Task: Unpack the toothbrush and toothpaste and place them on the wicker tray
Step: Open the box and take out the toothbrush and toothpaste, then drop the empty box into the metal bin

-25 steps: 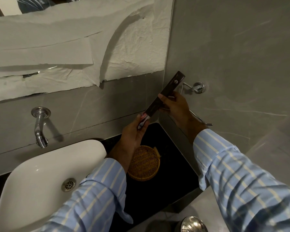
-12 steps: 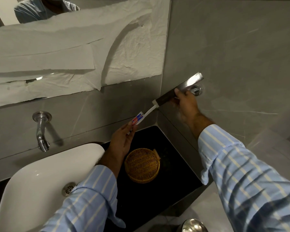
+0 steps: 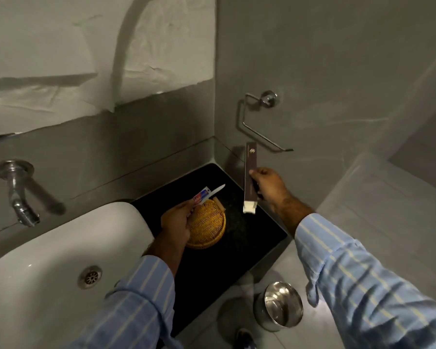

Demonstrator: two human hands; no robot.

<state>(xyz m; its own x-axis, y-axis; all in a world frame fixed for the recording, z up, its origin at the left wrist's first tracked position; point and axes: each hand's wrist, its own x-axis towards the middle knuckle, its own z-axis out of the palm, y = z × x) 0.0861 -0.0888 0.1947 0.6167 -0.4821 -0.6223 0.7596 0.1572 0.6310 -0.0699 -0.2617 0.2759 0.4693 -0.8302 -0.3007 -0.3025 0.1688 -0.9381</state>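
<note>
My left hand (image 3: 176, 222) grips a white toothbrush (image 3: 218, 188) together with a small red, white and blue toothpaste tube (image 3: 201, 196), just above the left rim of the round wicker tray (image 3: 209, 226). The tray sits on the black counter (image 3: 237, 260) with nothing in it. My right hand (image 3: 269, 188) holds the long dark brown box (image 3: 250, 177) upright, its open white end pointing down, over the counter's right corner. Toothbrush and box are apart.
A white basin (image 3: 48, 273) with a drain lies at the left, and a chrome tap (image 3: 18, 192) juts from the grey wall. A chrome holder (image 3: 259, 117) hangs on the right wall. A steel bin (image 3: 278, 306) stands on the floor below the counter.
The toothbrush and toothpaste came fully out of the box. My left hand lowered them over the tray. My right hand brought the box down from near the wall holder and turned it upright.
</note>
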